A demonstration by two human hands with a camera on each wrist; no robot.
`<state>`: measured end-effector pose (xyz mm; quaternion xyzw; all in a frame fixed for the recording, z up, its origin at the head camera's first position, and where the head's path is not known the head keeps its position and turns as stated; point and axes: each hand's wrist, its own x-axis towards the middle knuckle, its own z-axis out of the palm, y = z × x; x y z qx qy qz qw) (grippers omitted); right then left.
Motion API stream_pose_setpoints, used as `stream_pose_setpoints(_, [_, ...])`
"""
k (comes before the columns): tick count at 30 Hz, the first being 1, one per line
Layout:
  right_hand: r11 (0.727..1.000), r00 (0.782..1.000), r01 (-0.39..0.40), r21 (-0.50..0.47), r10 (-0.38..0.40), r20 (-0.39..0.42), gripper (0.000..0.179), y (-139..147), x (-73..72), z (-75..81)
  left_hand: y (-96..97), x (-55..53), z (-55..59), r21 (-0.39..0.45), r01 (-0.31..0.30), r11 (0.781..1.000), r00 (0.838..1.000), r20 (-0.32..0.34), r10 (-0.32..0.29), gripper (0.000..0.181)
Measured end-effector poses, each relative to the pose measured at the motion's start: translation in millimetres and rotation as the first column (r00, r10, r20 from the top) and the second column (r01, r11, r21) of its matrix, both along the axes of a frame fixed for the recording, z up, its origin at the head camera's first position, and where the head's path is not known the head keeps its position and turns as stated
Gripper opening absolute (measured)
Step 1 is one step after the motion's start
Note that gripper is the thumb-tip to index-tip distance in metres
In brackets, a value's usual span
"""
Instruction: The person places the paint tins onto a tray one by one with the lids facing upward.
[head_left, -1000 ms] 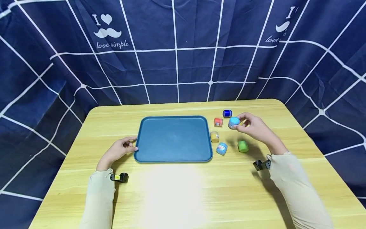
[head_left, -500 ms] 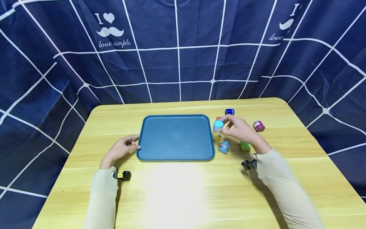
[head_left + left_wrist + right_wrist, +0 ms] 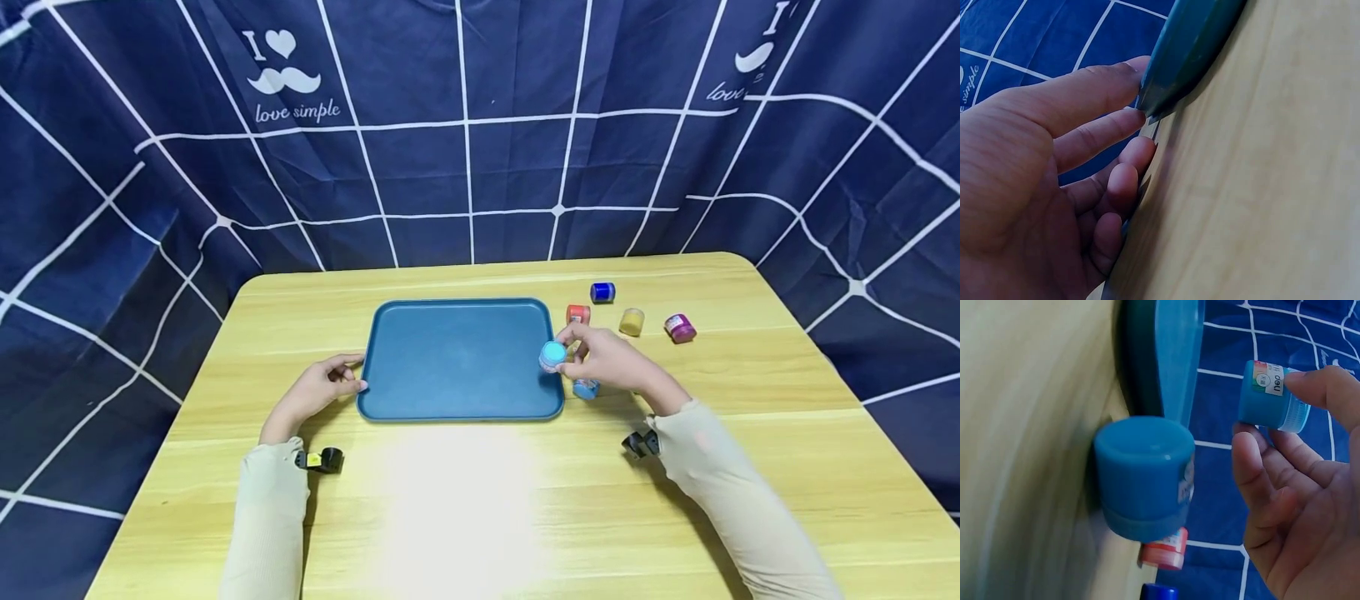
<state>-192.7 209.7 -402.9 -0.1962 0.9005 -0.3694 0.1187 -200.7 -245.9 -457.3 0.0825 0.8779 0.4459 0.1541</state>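
Sky-blue plastic shows in the right hand [image 3: 611, 358], which pinches the small light blue jar [image 3: 552, 357] between thumb and fingers, its bright round face turned up. In the head view the jar overlaps the right rim of the dark blue-green tray [image 3: 457, 358], and the right wrist view shows it lifted off the desk [image 3: 187, 467]. Whether it is fully inside the rim is hard to tell.

At the tray's other side, the one towards the desk's left edge, the left hand [image 3: 315, 396] holds the rim lightly with thumb and fingertip. That seems a useful brace: light pressure there should keep the tray from sliding, and there is no need to lift it.

To carry this step well, I would keep the jar level and high enough for its base to pass the raised rim, then lower it squarely before easing the fingers apart. Smooth, rounded walls suggest it could roll if let go while tilted.

Most care is needed under the right palm. A second blue jar [image 3: 586, 389] lies on its side just beside the tray, where a low wrist could nudge it. Towards the desk's far right corner are the red jar [image 3: 578, 314], close to the tray, the dark blue jar [image 3: 602, 292] nearest the far edge, the yellow jar [image 3: 632, 322], and the purple jar [image 3: 680, 327], nearest the right edge; a shallow sideways sweep might catch the red one.
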Motion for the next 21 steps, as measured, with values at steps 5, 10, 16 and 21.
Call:
stream_pose_setpoints(5, [0.996,0.999,-0.029,0.085,0.031,-0.023,0.025,-5,3.6,-3.4,0.7,-0.6,0.3,-0.008,0.0,1.0,1.0,-0.004,0.0,0.062])
stream_pose_setpoints(10, [0.986,0.999,-0.037,0.163,0.042,-0.023,0.026,-10,8.1,-7.9,1.4,-1.3,-2.4,-0.01,0.0,1.0,1.0,-0.005,0.0,0.06])
stream_pose_setpoints(16, [0.965,0.997,-0.048,0.257,0.062,-0.046,0.034,-17,11.7,-10.0,0.1,-0.7,-3.6,-0.016,-0.002,1.0,1.0,-0.01,0.002,0.059])
stream_pose_setpoints(21, [0.945,0.997,-0.051,0.322,0.068,-0.041,0.035,-20,11.1,-9.8,-0.2,-1.5,-0.7,-0.006,0.004,1.0,1.0,-0.012,-0.004,0.061])
